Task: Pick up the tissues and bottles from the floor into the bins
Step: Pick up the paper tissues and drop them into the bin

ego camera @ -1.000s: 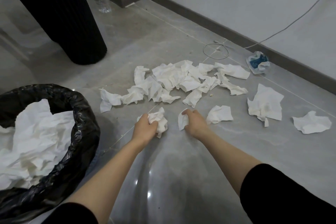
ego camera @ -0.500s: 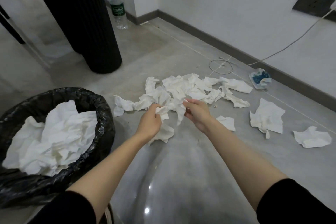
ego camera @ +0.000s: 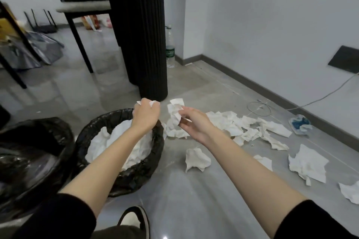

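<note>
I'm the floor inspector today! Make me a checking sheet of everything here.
Surface: glossy grey floor.
Job's things: loose tissues strewn at right; bin holding tissues; second bin at left; bottle upright by the pillar.
Clutter: blue wrapper near the wall.
Hands: left hand grips a wad above the bin's far rim; right hand pinches a sheet.
Cables: white cable runs from the wall to a coil on the floor.
Surroundings: chair, shoe.

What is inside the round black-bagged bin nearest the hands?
Crumpled white tissues fill the round bin lined with a black plastic bag. The left forearm covers part, and anything beneath is hidden.
</note>
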The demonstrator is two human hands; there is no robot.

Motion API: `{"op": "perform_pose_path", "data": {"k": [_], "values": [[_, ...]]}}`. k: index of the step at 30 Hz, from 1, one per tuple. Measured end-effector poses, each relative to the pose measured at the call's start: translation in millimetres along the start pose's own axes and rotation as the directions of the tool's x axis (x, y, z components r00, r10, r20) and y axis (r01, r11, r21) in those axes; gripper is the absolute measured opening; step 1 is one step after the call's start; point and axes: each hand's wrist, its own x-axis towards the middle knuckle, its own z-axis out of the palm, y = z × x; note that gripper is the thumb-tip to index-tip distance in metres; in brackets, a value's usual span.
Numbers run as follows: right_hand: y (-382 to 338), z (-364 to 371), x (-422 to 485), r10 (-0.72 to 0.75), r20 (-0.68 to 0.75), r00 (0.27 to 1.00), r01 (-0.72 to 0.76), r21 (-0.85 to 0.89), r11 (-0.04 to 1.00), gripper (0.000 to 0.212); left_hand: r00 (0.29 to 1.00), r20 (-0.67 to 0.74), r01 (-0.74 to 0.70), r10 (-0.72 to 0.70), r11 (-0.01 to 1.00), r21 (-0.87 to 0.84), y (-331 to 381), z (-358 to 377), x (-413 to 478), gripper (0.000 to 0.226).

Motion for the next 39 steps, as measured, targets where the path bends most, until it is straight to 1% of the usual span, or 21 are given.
{"op": "perform_pose_path", "data": {"k": [3, 5, 6, 7, 8, 9, 10, 11, 12, 14, 17, 18, 19, 22, 24, 26, 27, 29, 33, 35, 39], "values": [[17.2, 31.6, -1.8, 0.018, 0.068, 0.998, -0.013, -0.071, 0.997, 0.015, 0.988, -0.060, 0.144, -0.141, 0.989, 0.046, -23.0, -22.3, -2.0, 0.049], [31.9, 43.6, 2.5, 0.008, 0.061, 0.998, 0.002, -0.160, 0.987, 0.016, 0.975, -0.086, 0.215, -0.206, 0.970, 0.112, -42.5, -26.4, -2.2, 0.055], [42.6, 52.6, 4.5, 0.001, 0.052, 0.999, 0.011, -0.239, 0.971, 0.017, 0.971, -0.078, 0.237, -0.228, 0.961, 0.142, -57.3, -30.7, -3.0, 0.055], [52.1, 59.5, 5.4, -0.013, 0.044, 0.999, 0.027, -0.340, 0.940, 0.016, 0.958, -0.057, 0.285, -0.280, 0.952, 0.111, -70.3, -30.8, -1.0, 0.050], [61.8, 65.0, 6.0, -0.051, 0.050, 0.997, 0.069, -0.468, 0.881, 0.016, 0.961, -0.028, 0.277, -0.276, 0.954, 0.112, -82.6, -33.3, -1.4, 0.044], [70.4, 68.9, 6.2, -0.111, 0.083, 0.990, 0.139, -0.608, 0.782, 0.015, 0.965, -0.005, 0.261, -0.262, 0.956, 0.133, -94.1, -36.6, -1.2, 0.042], [78.2, 72.0, 6.4, -0.170, 0.146, 0.975, 0.222, -0.730, 0.647, 0.013, 0.972, 0.017, 0.229, -0.234, 0.963, 0.142, -105.7, -38.7, -0.3, 0.043], [84.5, 73.7, 6.7, -0.200, 0.225, 0.954, 0.297, -0.812, 0.503, 0.011, 0.979, 0.041, 0.193, -0.200, 0.972, 0.131, -116.7, -38.5, 1.4, 0.045], [91.2, 75.0, 6.8, -0.193, 0.304, 0.933, 0.357, -0.858, 0.370, 0.009, 0.986, 0.055, 0.152, -0.159, 0.981, 0.119, -127.3, -38.8, 2.8, 0.046], [98.6, 73.0, 7.2, -0.126, 0.420, 0.899, 0.435, -0.890, 0.135, 0.014, 0.995, 0.062, 0.073, -0.080, 0.992, 0.106, -138.5, -39.8, 3.0, 0.051], [109.0, 69.3, 11.5, -0.021, 0.481, 0.877, 0.470, -0.865, -0.177, 0.021, 0.994, 0.070, 0.067, -0.079, 0.985, 0.157, -152.2, -38.4, 3.8, 0.053], [112.4, 67.8, 13.1, -0.010, 0.488, 0.873, 0.470, -0.847, -0.247, 0.020, 0.993, 0.080, 0.075, -0.090, 0.980, 0.182, -155.2, -37.3, 2.7, 0.047], [114.7, 66.5, 14.3, 0.000, 0.485, 0.874, 0.464, -0.837, -0.290, 0.019, 0.990, 0.102, 0.075, -0.100, 0.972, 0.225, -159.2, -34.8, 2.3, 0.040], [117.5, 61.2, 15.7, 0.031, 0.432, 0.901, 0.416, -0.842, -0.344, 0.023, 0.982, 0.127, 0.089, -0.141, 0.933, 0.349, -163.8, -32.3, -3.7, 0.024], [115.5, 58.9, 16.1, 0.041, 0.402, 0.915, 0.387, -0.842, -0.376, 0.030, 0.984, 0.085, 0.103, -0.159, 0.884, 0.455, -163.3, -33.2, -5.4, 0.029], [112.1, 56.7, 16.9, 0.023, 0.421, 0.907, 0.399, -0.839, -0.370, 0.028, 0.992, 0.021, 0.092, -0.125, 0.821, 0.564, -156.7, -34.6, -6.5, 0.023], [110.2, 56.0, 17.2, -0.009, 0.453, 0.892, 0.421, -0.835, -0.354, 0.024, 0.995, 0.003, 0.080, -0.101, 0.806, 0.587, -151.8, -35.2, -5.7, 0.025], [105.8, 54.1, 15.8, -0.097, 0.490, 0.866, 0.445, -0.845, -0.297, 0.021, 0.999, -0.019, 0.040, -0.036, 0.820, 0.571, -139.5, -36.6, -5.9, 0.029], [90.3, 41.7, 12.0, -0.270, 0.471, 0.840, 0.449, -0.882, -0.140, 0.018, 0.994, -0.064, -0.037, 0.083, 0.849, 0.527, -114.8, -37.0, -4.2, 0.042], [79.6, 29.7, 11.0, -0.348, 0.412, 0.842, 0.418, -0.906, -0.062, 0.020, 0.985, -0.071, -0.100, 0.159, 0.848, 0.521, -98.9, -33.7, -4.1, 0.043], [59.6, -4.5, 9.2, -0.426, 0.219, 0.878, 0.253, -0.967, 0.026, 0.025, 0.970, -0.026, -0.204, 0.240, 0.872, 0.446, -66.9, -18.3, -7.2, 0.042]]}}
